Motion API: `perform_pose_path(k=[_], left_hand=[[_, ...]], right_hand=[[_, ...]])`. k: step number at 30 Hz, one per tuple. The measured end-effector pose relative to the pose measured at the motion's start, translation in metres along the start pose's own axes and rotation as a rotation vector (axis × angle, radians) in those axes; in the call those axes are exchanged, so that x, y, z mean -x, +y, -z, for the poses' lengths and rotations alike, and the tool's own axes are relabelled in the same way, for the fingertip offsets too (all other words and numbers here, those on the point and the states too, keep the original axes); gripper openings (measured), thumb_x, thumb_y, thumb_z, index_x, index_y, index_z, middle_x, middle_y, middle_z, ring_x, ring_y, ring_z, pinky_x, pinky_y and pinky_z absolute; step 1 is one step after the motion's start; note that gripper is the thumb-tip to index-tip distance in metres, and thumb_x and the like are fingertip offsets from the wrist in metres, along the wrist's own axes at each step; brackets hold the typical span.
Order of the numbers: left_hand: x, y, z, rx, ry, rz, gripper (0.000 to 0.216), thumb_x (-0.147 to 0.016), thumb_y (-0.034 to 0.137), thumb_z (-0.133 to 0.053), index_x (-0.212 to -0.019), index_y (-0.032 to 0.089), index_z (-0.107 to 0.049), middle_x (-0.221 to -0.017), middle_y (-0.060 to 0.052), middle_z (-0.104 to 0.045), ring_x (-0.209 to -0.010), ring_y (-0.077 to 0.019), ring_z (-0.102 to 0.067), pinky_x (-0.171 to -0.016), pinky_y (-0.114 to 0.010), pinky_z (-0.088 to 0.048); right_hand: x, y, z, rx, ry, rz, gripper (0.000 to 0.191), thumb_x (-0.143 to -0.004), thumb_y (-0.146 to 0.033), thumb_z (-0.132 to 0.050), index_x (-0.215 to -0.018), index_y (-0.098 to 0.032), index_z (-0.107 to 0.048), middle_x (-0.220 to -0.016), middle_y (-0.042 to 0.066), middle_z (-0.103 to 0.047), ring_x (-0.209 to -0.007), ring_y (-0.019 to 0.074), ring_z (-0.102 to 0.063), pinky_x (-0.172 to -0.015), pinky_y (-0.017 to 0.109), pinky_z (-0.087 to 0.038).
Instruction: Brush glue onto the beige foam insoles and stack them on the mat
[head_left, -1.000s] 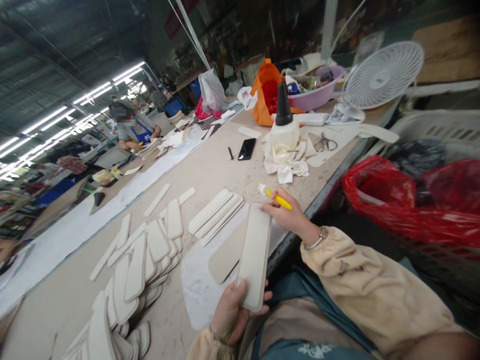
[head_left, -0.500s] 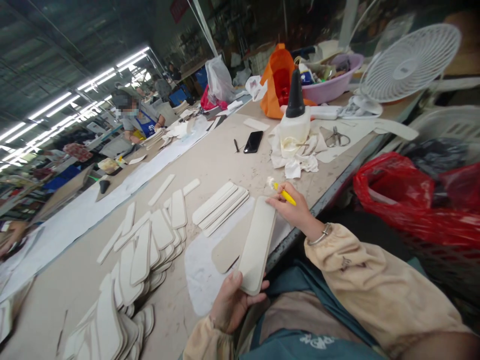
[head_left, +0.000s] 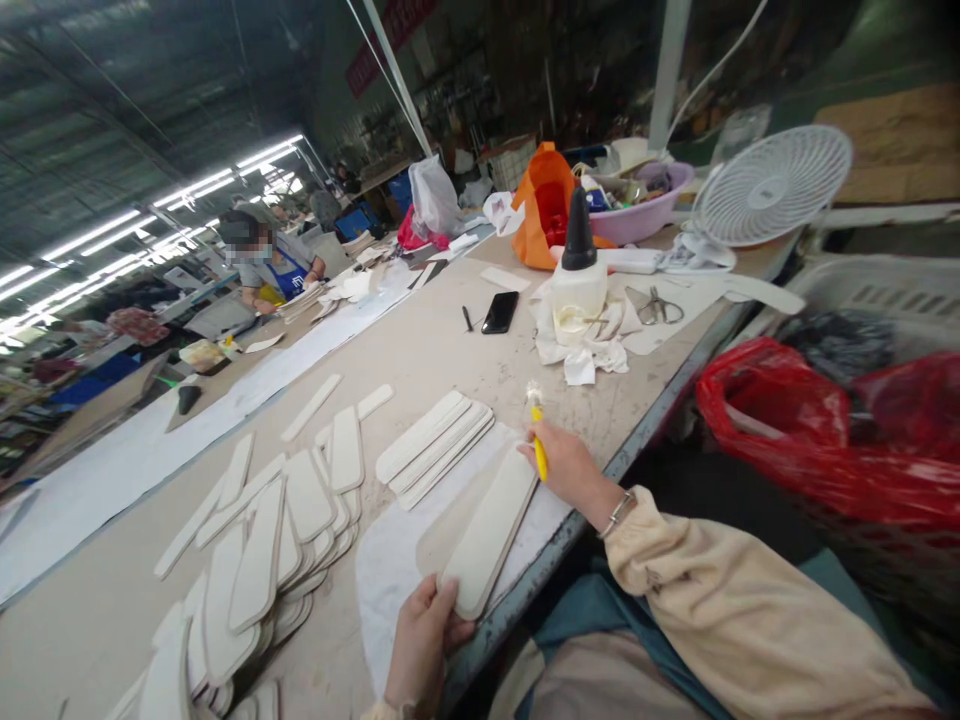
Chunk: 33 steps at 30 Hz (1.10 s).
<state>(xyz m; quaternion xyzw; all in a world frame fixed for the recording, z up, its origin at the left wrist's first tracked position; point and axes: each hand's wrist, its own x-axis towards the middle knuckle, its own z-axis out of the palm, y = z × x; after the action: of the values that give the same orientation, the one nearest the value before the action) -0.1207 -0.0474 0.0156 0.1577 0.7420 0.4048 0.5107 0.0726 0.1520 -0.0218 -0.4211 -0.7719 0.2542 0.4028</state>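
My left hand (head_left: pixel 426 635) grips the near end of a long off-white strip with rounded corners (head_left: pixel 489 535), thumb on top. My right hand (head_left: pixel 568 468) is closed on a small yellow-handled brush (head_left: pixel 538 446) whose whitish bristles point away from me. Its fingers are at the strip's far end; whether they also pinch it I cannot tell. Beneath the strip lie a greyish rounded board (head_left: pixel 444 525) and a white sheet (head_left: pixel 379 570). Just beyond is a neat stack of similar strips (head_left: pixel 436 447).
Many loose strips (head_left: pixel 259 550) pile up at the left. A black-capped glue bottle (head_left: pixel 581 280) stands on crumpled paper, near scissors (head_left: pixel 660 306) and a phone (head_left: pixel 501 313). Farther back are an orange bag (head_left: pixel 541 200), a purple basin (head_left: pixel 660 205) and a fan (head_left: pixel 772 185). A co-worker (head_left: pixel 277 265) sits across.
Both hands have moved away from my body with the strip, which is now over the board and sheet. The brush has turned more upright in my right hand. The camera view has shifted.
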Motion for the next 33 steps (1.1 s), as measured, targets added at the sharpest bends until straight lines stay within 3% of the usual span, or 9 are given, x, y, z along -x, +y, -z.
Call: perform_pose_path(k=[4, 7, 9, 16, 22, 33], left_hand=[[-0.005, -0.004, 0.006, -0.025, -0.001, 0.046, 0.044, -0.066, 0.05, -0.074, -0.088, 0.015, -0.063, -0.07, 0.001, -0.059, -0.057, -0.0098, -0.055, -0.05, -0.02, -0.05], [-0.01, -0.009, 0.01, -0.036, -0.033, 0.042, 0.04, -0.067, 0.051, -0.073, -0.084, 0.016, -0.062, -0.067, 0.003, -0.057, -0.057, -0.0093, -0.053, -0.051, -0.02, -0.049], [-0.013, -0.011, 0.012, -0.037, -0.051, 0.047, 0.04, -0.067, 0.05, -0.074, -0.085, 0.017, -0.062, -0.064, 0.004, -0.055, -0.056, -0.0093, -0.052, -0.051, -0.02, -0.049], [-0.004, -0.002, 0.002, -0.04, -0.014, 0.034, 0.042, -0.062, 0.047, -0.077, -0.086, 0.015, -0.064, -0.069, 0.002, -0.061, -0.058, -0.0095, -0.052, -0.051, -0.02, -0.051], [-0.004, -0.002, 0.0, -0.009, 0.047, 0.05, 0.046, -0.06, 0.047, -0.079, -0.089, 0.014, -0.065, -0.064, 0.002, -0.061, -0.051, -0.0077, -0.05, -0.047, -0.019, -0.049], [-0.005, -0.005, 0.004, -0.035, -0.009, 0.053, 0.045, -0.062, 0.049, -0.078, -0.089, 0.016, -0.064, -0.074, 0.001, -0.064, -0.063, -0.0106, -0.056, -0.054, -0.02, -0.051]], right_hand=[[0.016, -0.03, -0.012, -0.11, -0.198, 0.343, 0.012, -0.089, -0.03, -0.057, -0.093, -0.018, -0.056, -0.102, 0.011, -0.064, -0.109, 0.0218, -0.056, -0.096, 0.037, -0.045], [0.031, -0.048, -0.026, -0.122, -0.404, 0.549, 0.023, -0.088, -0.041, -0.059, -0.094, -0.018, -0.059, -0.105, 0.01, -0.064, -0.114, 0.02, -0.053, -0.106, 0.037, -0.037], [0.038, -0.051, -0.034, -0.084, -0.474, 0.607, 0.028, -0.088, -0.046, -0.058, -0.095, -0.018, -0.059, -0.103, 0.009, -0.065, -0.115, 0.0203, -0.053, -0.108, 0.038, -0.033], [0.04, -0.046, -0.03, -0.073, -0.491, 0.51, 0.028, -0.083, -0.041, -0.065, -0.095, -0.017, -0.058, -0.102, 0.009, -0.062, -0.106, 0.0202, -0.056, -0.106, 0.038, -0.037], [0.041, -0.043, -0.034, -0.123, -0.515, 0.523, 0.024, -0.081, -0.034, -0.069, -0.095, -0.017, -0.058, -0.109, 0.012, -0.061, -0.116, 0.0227, -0.051, -0.107, 0.042, -0.036], [0.037, -0.041, -0.033, -0.078, -0.495, 0.51, 0.031, -0.082, -0.043, -0.066, -0.097, -0.018, -0.058, -0.106, 0.008, -0.062, -0.112, 0.0203, -0.054, -0.109, 0.037, -0.033]])
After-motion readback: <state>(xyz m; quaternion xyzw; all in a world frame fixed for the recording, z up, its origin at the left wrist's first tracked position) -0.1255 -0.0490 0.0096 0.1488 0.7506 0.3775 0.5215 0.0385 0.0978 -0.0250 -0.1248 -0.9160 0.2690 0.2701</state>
